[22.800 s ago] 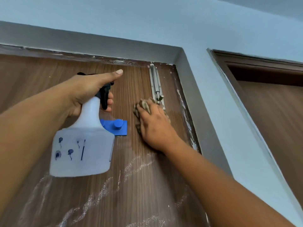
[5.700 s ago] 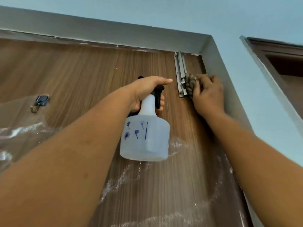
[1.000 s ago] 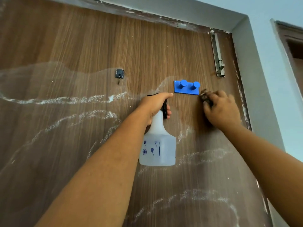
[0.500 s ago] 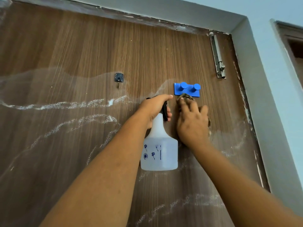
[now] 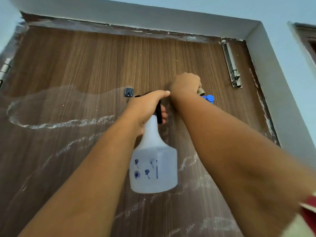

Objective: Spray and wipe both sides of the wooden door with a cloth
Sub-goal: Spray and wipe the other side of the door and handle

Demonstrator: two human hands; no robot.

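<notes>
Gripping spray bottle (image 5: 153, 168) neck, left hand (image 5: 147, 108), right hand (image 5: 185, 84) apparently clutching cloth (image 5: 200, 90) against door (image 5: 102, 65)

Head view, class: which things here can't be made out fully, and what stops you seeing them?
- Cloth: only a scrap shows; the right hand covers the rest.
- Blue hook plate: mostly behind the right forearm.
- Spray bottle trigger: hidden by the left hand.
- Hinge: cut by the left edge.
- Door's lower part: out of frame.
</notes>
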